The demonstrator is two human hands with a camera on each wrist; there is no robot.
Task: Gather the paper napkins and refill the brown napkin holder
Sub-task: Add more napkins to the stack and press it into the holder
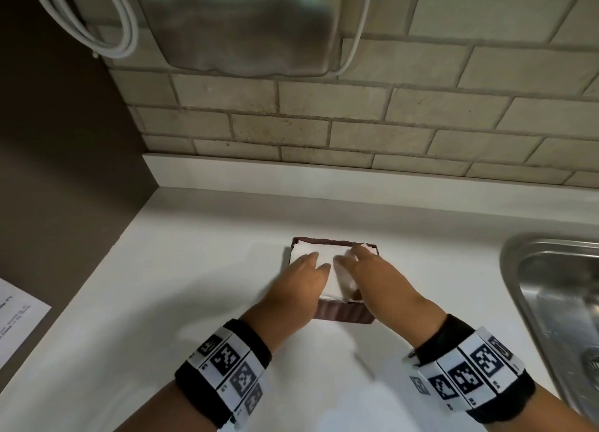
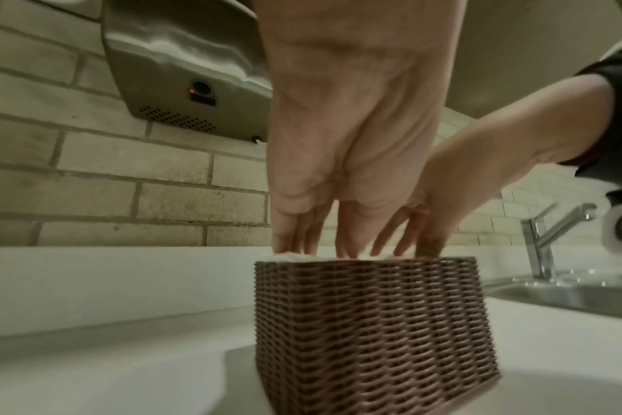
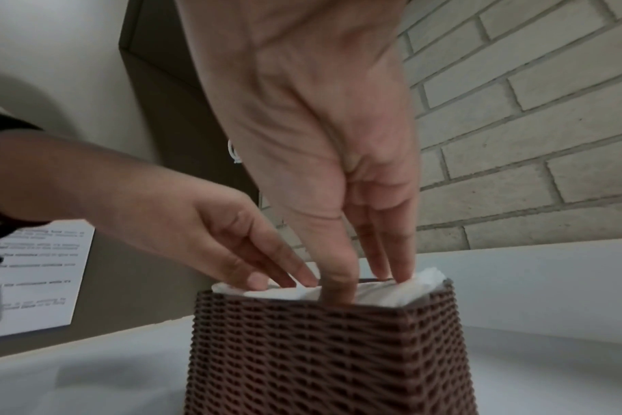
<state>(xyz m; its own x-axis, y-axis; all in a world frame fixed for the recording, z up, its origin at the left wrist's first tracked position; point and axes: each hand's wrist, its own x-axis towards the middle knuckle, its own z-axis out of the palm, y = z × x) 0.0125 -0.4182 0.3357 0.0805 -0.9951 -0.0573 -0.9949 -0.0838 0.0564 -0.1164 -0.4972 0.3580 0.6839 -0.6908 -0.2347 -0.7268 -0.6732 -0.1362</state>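
The brown woven napkin holder (image 1: 343,315) (image 2: 366,331) (image 3: 324,356) stands on the white counter. White paper napkins (image 1: 308,253) (image 3: 391,292) (image 2: 288,256) fill it up to the rim. My left hand (image 1: 301,273) (image 2: 338,168) (image 3: 210,233) presses straight fingers down on the left part of the stack. My right hand (image 1: 366,269) (image 3: 338,174) (image 2: 444,202) presses straight fingers on the right part, with its thumb dipping inside the holder's near edge. Neither hand grips anything.
A steel sink (image 1: 557,302) with a tap (image 2: 544,241) lies to the right. A metal hand dryer (image 1: 240,26) (image 2: 185,73) hangs on the brick wall above. A printed sheet (image 1: 16,318) (image 3: 36,275) is on the dark panel to the left.
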